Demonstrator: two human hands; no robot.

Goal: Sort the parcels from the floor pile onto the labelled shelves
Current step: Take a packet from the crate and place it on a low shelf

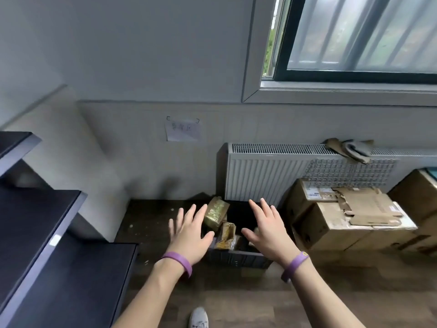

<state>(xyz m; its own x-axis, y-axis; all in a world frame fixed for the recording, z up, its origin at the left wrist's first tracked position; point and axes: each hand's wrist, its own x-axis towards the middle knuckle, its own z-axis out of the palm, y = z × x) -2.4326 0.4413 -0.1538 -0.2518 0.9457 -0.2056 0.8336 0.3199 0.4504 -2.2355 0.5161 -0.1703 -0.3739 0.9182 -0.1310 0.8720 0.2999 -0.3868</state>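
A dark crate [236,256] sits on the floor below the radiator. It holds several small parcels wrapped in yellow-brown tape; the biggest parcel [215,213] leans at its back left, and a smaller parcel [228,230] lies in the middle. My left hand [190,229] hovers over the crate's left side, fingers spread, holding nothing. My right hand [266,229] hovers over the crate's right side, also spread and empty. Each wrist wears a purple band. Dark stepped shelves [35,216] stand at the left.
Large cardboard boxes [343,218] stand stacked to the right of the crate, under a white radiator [272,174]. A paper label [183,130] is taped to the wall above the crate. My shoe [199,318] shows at the bottom edge on the wooden floor.
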